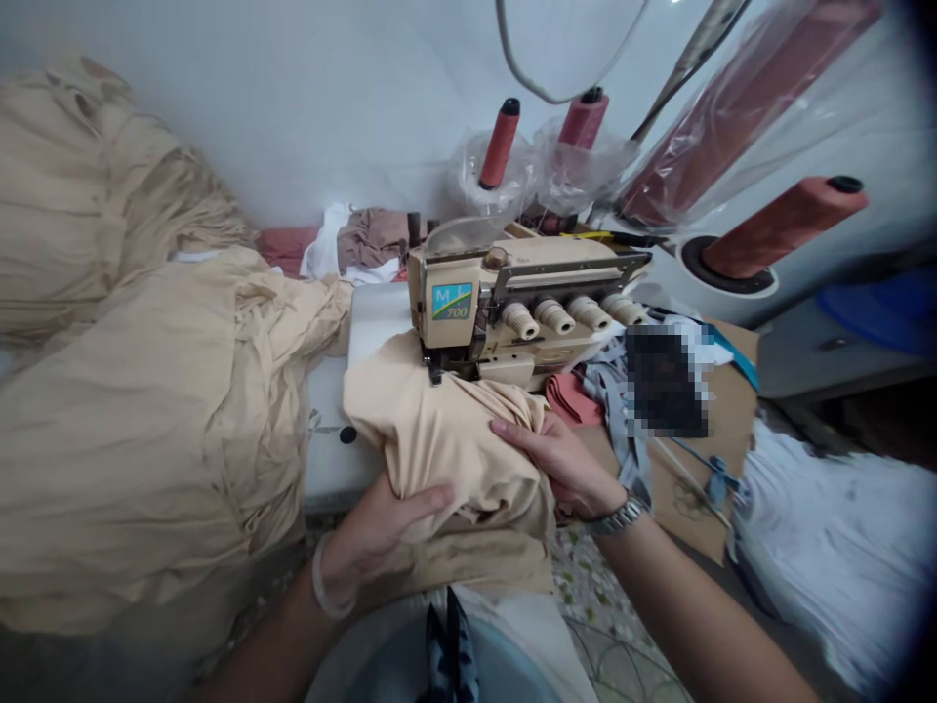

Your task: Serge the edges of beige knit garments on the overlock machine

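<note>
The beige knit cloth (446,439) lies bunched on the near end of the white machine table (329,469), its far edge against the front of the overlock machine (512,303). The needle area is hidden by the cloth.

Your left hand (387,535), with a bangle (326,586) at the wrist, lies on the near left of the bunch, fingers extended. Your right hand (556,464), with a metal wristwatch (619,516), lies across the near right, fingers spread over a fold. Neither hand is clenched; both press the cloth down under open fingers.

Step in hand: both hands hold the cloth at the front of the machine.

Containers: at far centre, clear plastic bags (578,161) wrap the bases of two red thread cones (500,144). To the left, a large heap of beige cloth (139,391) rises beside the table. To the right, pink scraps (573,398) and grey strips (615,410) lie on a cardboard sheet (703,498).
</note>
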A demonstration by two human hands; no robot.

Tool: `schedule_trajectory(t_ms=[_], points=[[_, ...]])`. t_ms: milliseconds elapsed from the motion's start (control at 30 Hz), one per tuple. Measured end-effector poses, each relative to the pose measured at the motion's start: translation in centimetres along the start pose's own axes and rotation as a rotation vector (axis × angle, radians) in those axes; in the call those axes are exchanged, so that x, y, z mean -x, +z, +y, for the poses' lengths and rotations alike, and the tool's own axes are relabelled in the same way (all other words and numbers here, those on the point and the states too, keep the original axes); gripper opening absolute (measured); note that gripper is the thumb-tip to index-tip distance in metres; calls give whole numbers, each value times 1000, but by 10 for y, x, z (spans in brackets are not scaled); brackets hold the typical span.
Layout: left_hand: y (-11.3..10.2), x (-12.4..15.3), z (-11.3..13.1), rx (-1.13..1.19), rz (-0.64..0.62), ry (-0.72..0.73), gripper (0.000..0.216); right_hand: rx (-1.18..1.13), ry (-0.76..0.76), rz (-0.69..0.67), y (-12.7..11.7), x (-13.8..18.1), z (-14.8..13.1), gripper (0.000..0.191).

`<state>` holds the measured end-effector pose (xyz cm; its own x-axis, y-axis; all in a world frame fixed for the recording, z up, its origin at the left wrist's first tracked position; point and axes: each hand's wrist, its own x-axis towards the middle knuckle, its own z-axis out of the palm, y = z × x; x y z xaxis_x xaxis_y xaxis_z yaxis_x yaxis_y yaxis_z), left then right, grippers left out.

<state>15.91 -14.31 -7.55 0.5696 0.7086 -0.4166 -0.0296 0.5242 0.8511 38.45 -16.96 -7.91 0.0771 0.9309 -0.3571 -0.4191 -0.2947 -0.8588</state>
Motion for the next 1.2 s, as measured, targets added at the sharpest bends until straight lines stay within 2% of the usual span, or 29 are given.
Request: schedule_trajectory(t_ms=[100, 167, 300, 433, 500, 567, 667, 733, 833, 900, 1033, 1200], points=[[-4, -9, 5, -81, 33, 35, 62, -5, -21, 5, 2, 4, 3, 42], [-8, -13, 7, -112, 9, 13, 53, -34, -43, 20, 7, 8, 6, 43], [-11, -12, 15, -102, -43, -58, 60, -70, -80, 57, 22, 22, 14, 44], [-21, -5, 26, -121, -210, -75, 72, -128, -53, 63, 42, 40, 29, 46], [-32, 0, 29, -212, -280, -71, 70, -166, -55, 82, 49, 52, 39, 50], [-43, 6, 31, -332, -293, -56, 65, -205, -24, 132, 53, 66, 50, 57], [-51, 19, 30, -434, -196, 1, 62, -243, 104, 276, 52, 91, 66, 65], [-50, 27, 29, -461, -109, -21, 59, -255, 172, 369, 48, 104, 75, 63], [-42, 34, 29, -549, 43, -65, 51, -236, 170, 439, 41, 112, 82, 55], [-39, 31, 32, -617, 132, -17, 49, -207, 113, 453, 38, 106, 83, 55], [-38, 18, 44, -749, 252, 187, 42, -172, -20, 421, 34, 81, 82, 59], [-36, 5, 59, -947, 392, 394, 40, -69, -162, 375, 28, 44, 69, 48]])
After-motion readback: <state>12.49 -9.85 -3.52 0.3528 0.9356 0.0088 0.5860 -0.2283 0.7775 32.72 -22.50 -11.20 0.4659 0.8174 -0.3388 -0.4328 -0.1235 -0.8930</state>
